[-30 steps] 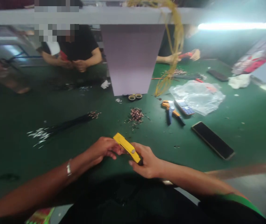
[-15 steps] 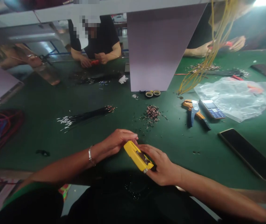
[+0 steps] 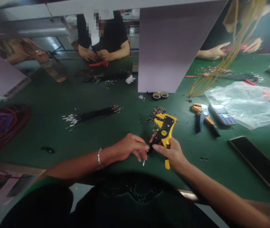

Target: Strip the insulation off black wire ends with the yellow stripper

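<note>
The right hand now holds the yellow and black wire stripper by itself, with its fingers wrapped around the grip. The left hand has let go of the tool, and it no longer lies flat. It stands up with its black metal jaws pointing toward the left hand, and its long yellow handle sticks down toward the person. The tool is held just above the green table, close to the person's body. The left fingers curl loosely beside the tool, and a tiny silver bit shows just below them. I cannot tell if they are pinching it. Just behind the tool is a messy heap of shiny copper wire ends. To the left lies a long bunch of thin black wires with bright metal tips. To the right are a smooth, clear plastic bag, a small keypad phone, and a flat black smartphone. Two small rolls of tape sit farther away.
</note>
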### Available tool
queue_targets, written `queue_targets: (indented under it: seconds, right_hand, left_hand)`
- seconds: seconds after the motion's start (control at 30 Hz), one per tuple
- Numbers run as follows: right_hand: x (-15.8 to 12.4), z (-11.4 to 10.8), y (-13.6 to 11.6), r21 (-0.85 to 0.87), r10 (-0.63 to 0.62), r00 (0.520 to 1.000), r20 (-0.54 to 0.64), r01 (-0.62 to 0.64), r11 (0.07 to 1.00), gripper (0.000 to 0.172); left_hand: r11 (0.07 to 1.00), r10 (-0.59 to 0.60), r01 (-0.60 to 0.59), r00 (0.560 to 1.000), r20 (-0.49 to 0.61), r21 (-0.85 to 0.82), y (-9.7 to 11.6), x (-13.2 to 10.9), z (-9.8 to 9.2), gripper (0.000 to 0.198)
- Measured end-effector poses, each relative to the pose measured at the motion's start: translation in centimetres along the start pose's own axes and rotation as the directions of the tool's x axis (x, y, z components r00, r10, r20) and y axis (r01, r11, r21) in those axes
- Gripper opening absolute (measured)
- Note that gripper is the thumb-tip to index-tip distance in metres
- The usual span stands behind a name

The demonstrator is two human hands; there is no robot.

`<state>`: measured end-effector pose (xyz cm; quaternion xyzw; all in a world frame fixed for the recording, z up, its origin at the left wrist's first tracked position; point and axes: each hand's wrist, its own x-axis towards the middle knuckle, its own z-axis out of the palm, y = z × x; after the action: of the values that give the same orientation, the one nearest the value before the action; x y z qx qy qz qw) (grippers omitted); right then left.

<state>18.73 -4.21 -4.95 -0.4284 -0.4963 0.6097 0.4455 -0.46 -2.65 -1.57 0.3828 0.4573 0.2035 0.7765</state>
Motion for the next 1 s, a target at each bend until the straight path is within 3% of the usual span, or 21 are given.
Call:
queue_targets:
  seconds: [0.2, 0.4, 0.53, 0.73, 0.87, 1.0]
  right_hand:
    - [-0.6, 0.0, 0.0, -0.171, -0.049, 0.999, 0.018, 0.051, 0.984, 0.03]
    - [-0.7, -0.3, 0.2, -0.388, -0.121, 0.991, 0.049, 0.131, 0.912, 0.028]
    - [-0.7, -0.8, 0.0, -0.521, -0.166, 0.986, 0.027, 0.156, 0.839, 0.026]
    - [-0.6, -1.2, -1.6, -0.707, -0.13, 0.985, 0.117, 0.174, 0.685, 0.03]
    - [-0.5, -1.0, -2.2, -0.823, -0.115, 0.981, 0.154, 0.191, 0.534, 0.032]
    - [-0.7, -0.1, -1.8, -0.895, -0.183, 0.96, 0.213, 0.267, 0.358, 0.027]
  left_hand:
    - [0.998, -0.015, 0.02, 0.996, 0.09, -0.054, -0.6, -0.1, 0.6, 0.029]
    - [0.996, 0.0, 0.007, 0.997, 0.079, -0.091, -0.4, -0.4, 0.3, 0.032]
    - [0.988, 0.104, -0.101, 0.994, 0.021, -0.119, 0.6, -0.8, -1.0, 0.028]
    - [0.953, 0.268, -0.282, 0.955, -0.129, -0.11, 2.5, -2.3, -3.2, 0.021]
    - [0.934, 0.318, -0.34, 0.932, -0.177, -0.114, 2.9, -2.8, -4.1, 0.019]
    - [0.928, 0.322, -0.348, 0.929, -0.185, -0.135, 2.6, -2.3, -4.9, 0.018]
